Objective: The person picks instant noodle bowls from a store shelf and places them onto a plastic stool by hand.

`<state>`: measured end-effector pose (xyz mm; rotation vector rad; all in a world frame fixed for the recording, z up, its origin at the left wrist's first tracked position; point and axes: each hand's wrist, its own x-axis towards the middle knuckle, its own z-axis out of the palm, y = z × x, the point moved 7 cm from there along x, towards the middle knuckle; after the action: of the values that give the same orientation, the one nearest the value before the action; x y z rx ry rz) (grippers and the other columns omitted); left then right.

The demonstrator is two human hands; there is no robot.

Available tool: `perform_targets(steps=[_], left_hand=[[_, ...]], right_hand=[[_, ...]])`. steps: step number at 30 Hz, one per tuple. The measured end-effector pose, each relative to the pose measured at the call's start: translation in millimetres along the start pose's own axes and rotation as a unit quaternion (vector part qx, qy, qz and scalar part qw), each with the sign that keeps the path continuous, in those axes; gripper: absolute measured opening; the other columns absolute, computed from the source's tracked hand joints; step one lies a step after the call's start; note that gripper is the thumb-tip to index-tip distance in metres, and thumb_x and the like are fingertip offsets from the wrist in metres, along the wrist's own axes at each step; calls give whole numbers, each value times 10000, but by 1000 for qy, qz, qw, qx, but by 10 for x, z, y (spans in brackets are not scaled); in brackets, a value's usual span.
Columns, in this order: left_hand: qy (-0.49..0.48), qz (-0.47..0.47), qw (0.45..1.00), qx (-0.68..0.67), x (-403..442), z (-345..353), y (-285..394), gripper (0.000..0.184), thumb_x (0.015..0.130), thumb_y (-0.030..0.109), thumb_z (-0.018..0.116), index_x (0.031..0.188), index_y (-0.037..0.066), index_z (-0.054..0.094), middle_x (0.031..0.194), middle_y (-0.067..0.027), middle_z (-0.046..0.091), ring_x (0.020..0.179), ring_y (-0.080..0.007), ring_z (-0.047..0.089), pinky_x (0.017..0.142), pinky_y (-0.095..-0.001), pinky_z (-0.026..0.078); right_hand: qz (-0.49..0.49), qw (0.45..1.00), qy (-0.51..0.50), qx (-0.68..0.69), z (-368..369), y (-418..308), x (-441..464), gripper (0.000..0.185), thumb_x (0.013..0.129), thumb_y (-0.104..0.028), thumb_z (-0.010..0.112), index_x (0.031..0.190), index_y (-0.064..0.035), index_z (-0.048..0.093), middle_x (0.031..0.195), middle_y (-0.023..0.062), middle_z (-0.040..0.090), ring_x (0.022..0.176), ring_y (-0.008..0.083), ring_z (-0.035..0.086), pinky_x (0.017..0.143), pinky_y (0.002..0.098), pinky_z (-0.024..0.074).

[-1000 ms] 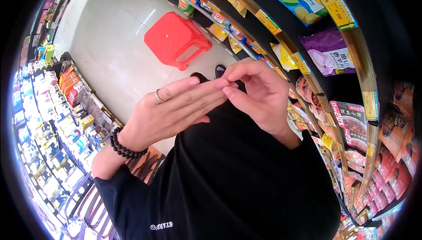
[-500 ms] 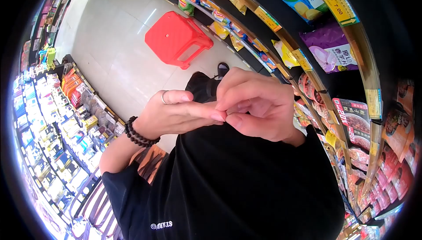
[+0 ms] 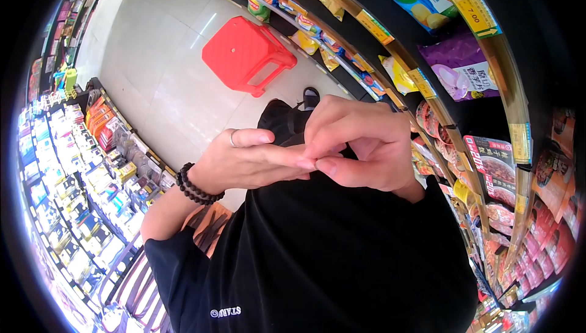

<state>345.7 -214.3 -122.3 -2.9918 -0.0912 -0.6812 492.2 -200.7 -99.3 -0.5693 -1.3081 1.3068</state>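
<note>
In front of my black T-shirt (image 3: 342,241) my two hands meet. My left hand (image 3: 244,159) is stretched out, its fingers long and together and the thumb lying above them. It wears a thin silver ring (image 3: 232,137), and a dark beaded bracelet (image 3: 196,188) circles the wrist. My right hand (image 3: 363,141) is closed in a pinch, thumb and index finger pressed at the fingertips of my left hand. Whether something tiny sits between these fingertips does not show.
A red plastic stool (image 3: 238,55) stands on the pale tiled floor (image 3: 152,70) ahead. On the right, curved shelves hold a purple chip bag (image 3: 461,67), a blue chip bag (image 3: 421,0) and boxed meals (image 3: 491,165). Brightly lit small packages (image 3: 79,199) fill the left display.
Both hands stay together in nearly the same pose. They have shifted very slightly to the right in the picture, and the view has moved a little.
</note>
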Motion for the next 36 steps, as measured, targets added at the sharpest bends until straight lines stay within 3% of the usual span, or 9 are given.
perform_targets(steps=[5,8,11,20,23,26,29,32,36], left_hand=[[-1,23,999,-31,35,-85,-18,336,879,356,593,1194,238,595,1401,121,441,1347,49,255,1160,-334,136],[3,31,999,-28,98,-147,-11,371,892,376,565,1234,233,582,1409,96,438,1349,29,271,1161,-343,133],[-4,40,999,-14,106,-181,-4,414,904,393,538,1282,224,555,1419,72,430,1355,14,273,1163,-350,125],[-47,52,997,9,70,-157,27,422,915,377,528,1303,212,541,1422,62,431,1348,-1,303,1162,-355,126],[-49,49,997,15,88,-169,20,414,916,368,526,1298,211,546,1417,71,438,1345,-2,309,1161,-348,133],[-32,44,998,21,104,-172,35,397,916,354,524,1283,209,559,1409,80,448,1343,-3,313,1158,-335,148],[-22,46,998,31,147,-180,59,380,916,341,520,1265,201,573,1401,84,458,1339,-7,322,1155,-320,160],[-16,45,998,33,181,-162,80,377,919,339,518,1259,189,578,1385,82,475,1333,-14,337,1152,-316,168],[-15,31,999,8,293,-131,82,384,920,348,521,1260,180,580,1355,74,505,1318,-26,368,1146,-319,181]], right_hand=[[-7,1000,-13,10,14,-5,25,245,669,135,675,900,54,661,855,143,640,749,206,583,615,278,434],[15,999,-39,-29,-10,-18,35,181,738,50,716,906,-8,681,832,59,655,704,136,585,603,244,445],[3,997,-66,-38,-26,-35,46,263,635,134,722,877,47,667,810,142,663,730,235,626,626,304,472],[29,998,-53,-31,-40,19,35,147,728,42,729,859,-1,679,828,89,676,780,180,648,665,265,501],[23,999,-40,-6,-59,53,27,229,625,147,709,821,34,676,777,150,667,704,241,631,626,306,481],[40,998,-35,44,-62,103,21,209,631,143,697,815,45,674,774,150,667,719,246,632,641,314,479],[72,988,-61,119,-64,174,-12,133,750,84,664,878,45,663,838,105,668,782,168,623,691,262,476],[72,978,-29,193,-61,236,-49,128,765,101,574,871,61,634,843,125,643,779,168,592,703,261,457],[89,967,0,238,-72,322,-134,91,807,6,439,786,27,524,767,114,563,720,159,521,677,270,420]])
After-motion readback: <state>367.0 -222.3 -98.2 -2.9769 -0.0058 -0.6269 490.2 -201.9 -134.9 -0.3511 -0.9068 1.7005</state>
